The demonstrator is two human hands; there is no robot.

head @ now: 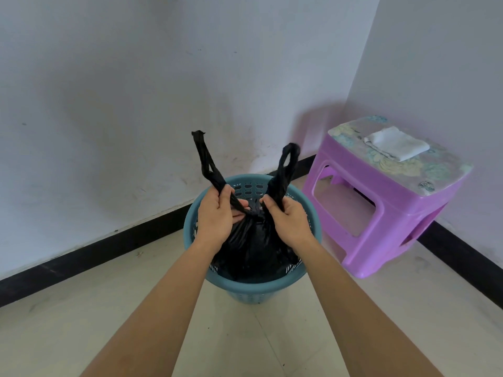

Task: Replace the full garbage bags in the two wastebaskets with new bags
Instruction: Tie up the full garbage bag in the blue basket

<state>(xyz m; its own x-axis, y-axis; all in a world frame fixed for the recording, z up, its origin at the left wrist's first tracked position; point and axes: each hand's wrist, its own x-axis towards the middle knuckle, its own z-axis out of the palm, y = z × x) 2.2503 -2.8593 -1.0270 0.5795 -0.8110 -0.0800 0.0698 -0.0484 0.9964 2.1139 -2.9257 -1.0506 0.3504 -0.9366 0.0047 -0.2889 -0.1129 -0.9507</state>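
Note:
A teal perforated wastebasket [253, 288] stands on the floor near the room's corner. Inside it sits a full black garbage bag [251, 246], its mouth gathered at the top. My left hand [216, 216] grips the bag's left handle strap, which sticks up and to the left. My right hand [288, 216] grips the right handle strap, whose loop stands upright. The two straps cross in a knot between my hands, above the bag's middle. Only one wastebasket is in view.
A purple plastic stool [381, 210] stands just right of the basket against the right wall, with a folded white cloth [396, 143] on its patterned top. White walls with a black baseboard [109, 246] close the corner. Pale floor tiles lie in front.

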